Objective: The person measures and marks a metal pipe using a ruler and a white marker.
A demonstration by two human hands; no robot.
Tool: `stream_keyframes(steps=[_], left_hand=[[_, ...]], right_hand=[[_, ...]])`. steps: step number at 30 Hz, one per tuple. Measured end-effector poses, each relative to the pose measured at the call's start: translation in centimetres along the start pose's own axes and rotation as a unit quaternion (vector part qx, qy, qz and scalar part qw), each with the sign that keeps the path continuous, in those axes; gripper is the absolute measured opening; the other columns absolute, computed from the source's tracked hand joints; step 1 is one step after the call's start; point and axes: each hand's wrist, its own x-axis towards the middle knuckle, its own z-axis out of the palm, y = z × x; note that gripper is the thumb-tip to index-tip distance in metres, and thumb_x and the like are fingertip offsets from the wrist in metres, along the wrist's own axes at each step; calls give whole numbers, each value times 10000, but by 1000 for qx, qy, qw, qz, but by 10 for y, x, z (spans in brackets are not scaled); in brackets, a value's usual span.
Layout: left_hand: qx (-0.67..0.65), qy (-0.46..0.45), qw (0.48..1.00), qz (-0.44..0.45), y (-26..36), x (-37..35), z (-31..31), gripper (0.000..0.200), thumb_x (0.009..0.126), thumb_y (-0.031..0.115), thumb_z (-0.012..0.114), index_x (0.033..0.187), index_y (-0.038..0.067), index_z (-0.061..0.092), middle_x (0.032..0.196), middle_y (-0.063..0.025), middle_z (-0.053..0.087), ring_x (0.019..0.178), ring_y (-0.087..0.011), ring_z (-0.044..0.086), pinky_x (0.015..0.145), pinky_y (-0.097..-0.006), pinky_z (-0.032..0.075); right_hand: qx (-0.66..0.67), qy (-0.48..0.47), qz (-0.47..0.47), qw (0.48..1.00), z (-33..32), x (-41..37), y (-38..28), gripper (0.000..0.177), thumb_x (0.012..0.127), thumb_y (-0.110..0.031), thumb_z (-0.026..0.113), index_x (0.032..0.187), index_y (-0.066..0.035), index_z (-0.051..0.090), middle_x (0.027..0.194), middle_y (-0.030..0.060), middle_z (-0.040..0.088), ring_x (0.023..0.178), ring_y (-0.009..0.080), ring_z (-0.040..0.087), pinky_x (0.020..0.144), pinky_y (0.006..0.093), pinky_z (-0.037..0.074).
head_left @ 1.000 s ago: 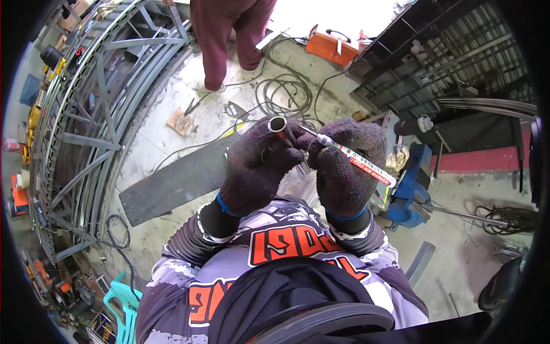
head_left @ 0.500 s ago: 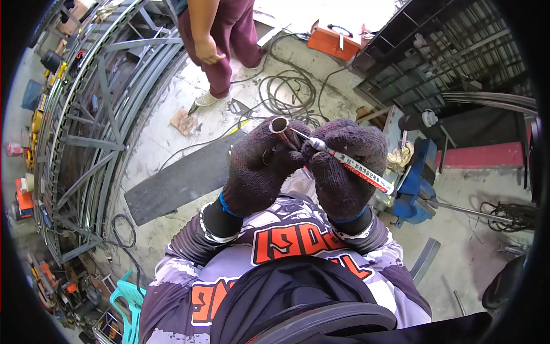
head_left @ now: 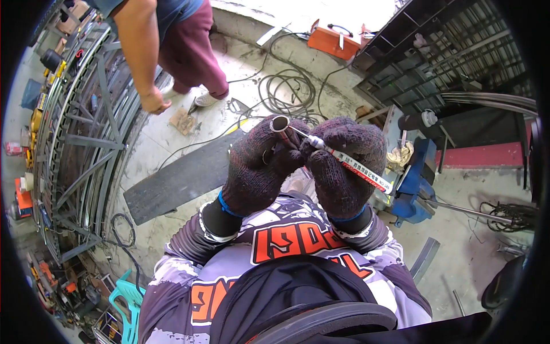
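Both my hands wear dark knitted gloves and meet in front of my chest. My left hand (head_left: 256, 166) is closed round a short metal tube (head_left: 279, 125), its round open end facing up toward me. In my right hand (head_left: 348, 163) a white marker with red lettering (head_left: 358, 171) is gripped, its long thin nib pointing left. The nib's tip overlaps the side of the tube just below the rim. The lower part of the tube is hidden by my left glove.
A person (head_left: 183, 51) stands at upper left beside a rack of metal bars (head_left: 97, 143). Coiled cable (head_left: 286, 92) and a dark flat plate (head_left: 177, 186) lie on the floor. A blue vise (head_left: 417, 183) stands to my right, an orange machine (head_left: 334, 43) at the back.
The other person has moved left, nearer the rack, with their arm lower and further left. My hands, the tube and the marker have hardly moved.
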Motion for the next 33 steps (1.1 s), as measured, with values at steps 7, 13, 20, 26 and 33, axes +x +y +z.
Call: stream_keyframes(steps=[7,13,20,26,33], left_hand=[[21,-15,1000,14,-4,-1,-1,301,1016,158,618,1240,-43,598,1101,-94,676,992,-150,639,861,-310,533],[21,-9,1000,17,-5,-1,-2,288,1014,158,620,1219,-44,602,1089,-89,675,977,-144,638,838,-313,542],[-27,0,1000,-14,2,0,2,241,930,-8,690,1162,-15,623,1058,-74,643,967,-143,620,847,-299,530],[-13,8,1000,-6,-1,0,3,206,942,5,681,1138,-9,619,1054,-74,643,951,-144,621,845,-300,530],[-23,-1,999,-28,5,1,4,217,946,20,681,1151,-17,619,1044,-71,636,961,-138,615,843,-302,525]], right_hand=[[20,-10,-10,1000,-4,-2,3,239,865,-82,759,993,27,588,881,146,676,809,233,636,702,341,520],[-79,-30,-42,996,-7,1,1,252,870,-76,747,1013,20,563,879,144,668,813,236,638,713,343,522],[38,-13,-51,998,-3,0,4,278,868,-63,737,1048,7,537,891,150,655,806,242,633,701,358,524],[-43,-44,-49,997,-9,1,4,277,872,-63,743,1050,9,543,890,151,656,805,243,633,697,356,527],[42,-2,-36,998,-2,-3,3,265,872,-47,736,1044,11,543,888,155,659,822,237,633,713,350,529]])
